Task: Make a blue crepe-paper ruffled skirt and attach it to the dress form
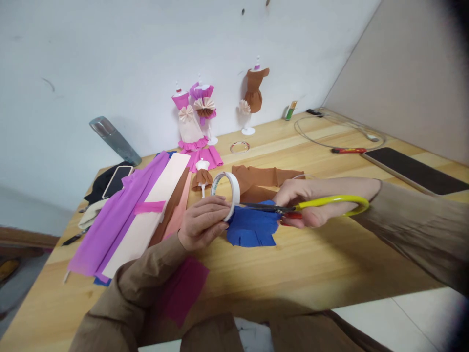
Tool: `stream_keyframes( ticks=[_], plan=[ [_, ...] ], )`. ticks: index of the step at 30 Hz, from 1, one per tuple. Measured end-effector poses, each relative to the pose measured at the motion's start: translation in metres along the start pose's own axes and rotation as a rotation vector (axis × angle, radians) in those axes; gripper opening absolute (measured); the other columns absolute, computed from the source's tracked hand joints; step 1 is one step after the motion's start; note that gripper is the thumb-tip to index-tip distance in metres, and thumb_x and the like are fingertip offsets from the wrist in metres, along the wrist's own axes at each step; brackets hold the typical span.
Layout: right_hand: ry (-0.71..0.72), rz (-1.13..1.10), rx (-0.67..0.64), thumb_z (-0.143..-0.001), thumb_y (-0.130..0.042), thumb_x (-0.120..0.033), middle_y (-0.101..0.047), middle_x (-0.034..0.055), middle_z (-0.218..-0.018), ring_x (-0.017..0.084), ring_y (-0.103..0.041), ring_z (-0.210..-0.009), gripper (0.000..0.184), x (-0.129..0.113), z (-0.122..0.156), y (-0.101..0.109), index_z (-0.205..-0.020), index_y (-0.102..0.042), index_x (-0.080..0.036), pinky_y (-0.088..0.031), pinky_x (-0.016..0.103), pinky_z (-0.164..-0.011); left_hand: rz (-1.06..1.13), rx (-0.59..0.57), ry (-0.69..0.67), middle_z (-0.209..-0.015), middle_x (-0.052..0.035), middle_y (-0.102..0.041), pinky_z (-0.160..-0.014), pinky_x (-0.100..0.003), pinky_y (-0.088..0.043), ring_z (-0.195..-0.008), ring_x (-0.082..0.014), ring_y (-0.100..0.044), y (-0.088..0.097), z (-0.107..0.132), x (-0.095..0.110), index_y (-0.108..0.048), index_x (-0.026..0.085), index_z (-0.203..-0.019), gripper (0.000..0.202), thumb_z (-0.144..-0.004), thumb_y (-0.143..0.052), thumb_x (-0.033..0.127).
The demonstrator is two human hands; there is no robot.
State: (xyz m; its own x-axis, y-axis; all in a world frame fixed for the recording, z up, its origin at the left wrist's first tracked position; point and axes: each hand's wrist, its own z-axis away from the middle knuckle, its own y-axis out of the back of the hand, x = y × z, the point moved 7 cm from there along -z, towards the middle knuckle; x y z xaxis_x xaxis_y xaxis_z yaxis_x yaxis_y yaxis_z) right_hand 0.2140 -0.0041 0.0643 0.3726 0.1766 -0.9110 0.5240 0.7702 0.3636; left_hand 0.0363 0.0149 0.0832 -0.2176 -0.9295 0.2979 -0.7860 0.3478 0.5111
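My left hand (205,221) grips a white roll of tape (234,191), held upright on its edge above the wooden table. In my right hand (306,203) is a pair of scissors (331,201) with yellow and red handles. The dark blades point left and reach the side of the tape roll; whether they touch the tape I cannot tell. Below the blades is a piece of gathered blue crepe paper (252,227), its upper edge near both hands. Strips of brown paper (256,178) lie just behind. A small dress form (202,173) with a brown skirt stands left of the roll.
Purple paper (120,215) and cream paper (161,200) lie in long sheets at left, beside a phone (117,181). Dressed forms, one in a brown dress (253,90), stand along the wall. A tablet-like device (417,168), red cutter (348,150) and cable (311,137) lie at right.
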Motion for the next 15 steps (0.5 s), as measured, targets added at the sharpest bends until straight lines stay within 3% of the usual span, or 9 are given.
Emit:
stream_keyframes(
  ticks=[3, 15],
  plan=[
    [-0.024, -0.124, -0.095, -0.074, -0.053, -0.073, -0.044, -0.004, -0.057, 0.007, -0.038, -0.05, 0.059, 0.0011, -0.0026, -0.0056, -0.067, -0.051, -0.015, -0.031, 0.022, -0.045, -0.008, -0.006, -0.007, -0.084, -0.0157, -0.072, -0.083, -0.039, -0.057, -0.085, -0.0219, -0.068, -0.0004, -0.0013, 0.0013, -0.064, 0.009, -0.106, 0.021, -0.089, -0.054, 0.017],
    [0.039, -0.054, -0.083, -0.077, -0.05, -0.072, -0.043, -0.0035, -0.052, 0.007, -0.036, -0.045, 0.058, 0.0074, -0.006, -0.0047, -0.062, -0.047, -0.016, -0.027, 0.022, -0.04, -0.038, 0.005, -0.058, -0.08, -0.013, -0.071, -0.083, -0.038, -0.057, -0.083, -0.02, -0.068, -0.0009, -0.0018, 0.0023, -0.062, 0.011, -0.105, 0.02, -0.088, -0.054, 0.016]
  ],
)
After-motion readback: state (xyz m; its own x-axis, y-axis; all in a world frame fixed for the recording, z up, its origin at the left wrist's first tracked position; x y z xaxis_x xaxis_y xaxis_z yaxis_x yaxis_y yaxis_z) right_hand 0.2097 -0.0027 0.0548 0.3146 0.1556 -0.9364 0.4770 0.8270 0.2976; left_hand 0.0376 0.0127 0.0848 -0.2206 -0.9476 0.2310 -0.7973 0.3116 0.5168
